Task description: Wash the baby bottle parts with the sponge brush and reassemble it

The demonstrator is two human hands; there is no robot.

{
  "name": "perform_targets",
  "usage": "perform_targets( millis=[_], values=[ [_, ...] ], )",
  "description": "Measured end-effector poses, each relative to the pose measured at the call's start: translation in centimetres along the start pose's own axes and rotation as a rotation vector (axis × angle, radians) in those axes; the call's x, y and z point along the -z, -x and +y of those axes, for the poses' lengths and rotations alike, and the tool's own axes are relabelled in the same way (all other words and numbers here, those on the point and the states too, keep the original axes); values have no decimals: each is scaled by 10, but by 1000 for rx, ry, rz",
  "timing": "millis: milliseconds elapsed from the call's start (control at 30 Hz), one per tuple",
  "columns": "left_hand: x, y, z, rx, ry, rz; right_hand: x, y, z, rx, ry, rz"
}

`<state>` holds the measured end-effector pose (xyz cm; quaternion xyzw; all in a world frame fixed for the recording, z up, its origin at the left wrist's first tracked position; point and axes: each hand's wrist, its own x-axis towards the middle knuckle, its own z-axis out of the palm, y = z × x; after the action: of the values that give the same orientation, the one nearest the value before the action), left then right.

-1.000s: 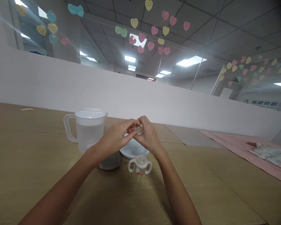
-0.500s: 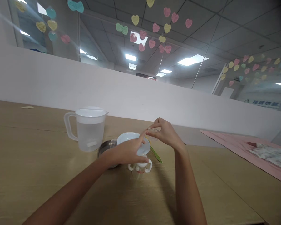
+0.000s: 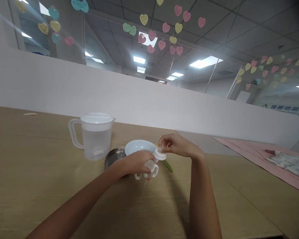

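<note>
We have a tan wood-look table (image 3: 89, 202) with thin seams, running under both hands to a white low wall (image 3: 129, 103) beyond the fingertips. Above the wall, glass panels with heart-shaped notes (image 3: 166, 27) in pink, yellow, green and blue; ceiling lights (image 3: 206, 62) on.

We see the handled bottle (image 3: 149, 167) on the table, under and between the left fingers and thumb, upright, long axis about vertical, top end up. One handle shows right of the thumb, the other below the fingers; red print low on the near side. The white cap (image 3: 160, 154) sits just right of the left fingertips — collar down, clear teat up, axis near vertical, a bit tilted.

Left hand (image 3: 139, 161): fingers and thumb part-curled round the bottle's upper part, little gap. Right hand (image 3: 170, 146): fingertips pinched close on the clear teat.

Around the fingers, we log a white dish (image 3: 139, 145) just beyond the left ones, a green handle (image 3: 168, 166) below the right ones, a metal bowl (image 3: 110, 158) with a clear dome (image 3: 121, 152) to the left, a lidded pitcher (image 3: 97, 139) farther left — and pink cloth (image 3: 246, 152) well off right.
</note>
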<state>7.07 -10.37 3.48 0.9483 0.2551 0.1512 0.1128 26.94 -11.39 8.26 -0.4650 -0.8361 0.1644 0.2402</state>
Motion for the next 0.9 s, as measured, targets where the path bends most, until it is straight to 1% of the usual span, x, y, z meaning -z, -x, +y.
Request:
perform_targets(
  millis=[133, 267, 367, 467, 733, 900],
  values=[
    [1, 0, -7, 29, 62, -44, -2, -1, -1, -20, -24, -37],
    [0, 1, -10, 129, -4, 5, -2, 1, -1, -24, -42, -42],
    [1, 3, -10, 193, -41, -53, -3, -1, -2, -33, -42, -44],
    [4, 4, -10, 173, -8, -96, -5, -5, -4, -50, -38, -85],
    [8, 0, -16, 94, 175, -57, -13, -13, -7, -21, 15, -132],
    [8, 0, -24, 125, 237, -60, -20, -19, -8, -11, 60, -143]
  ],
)
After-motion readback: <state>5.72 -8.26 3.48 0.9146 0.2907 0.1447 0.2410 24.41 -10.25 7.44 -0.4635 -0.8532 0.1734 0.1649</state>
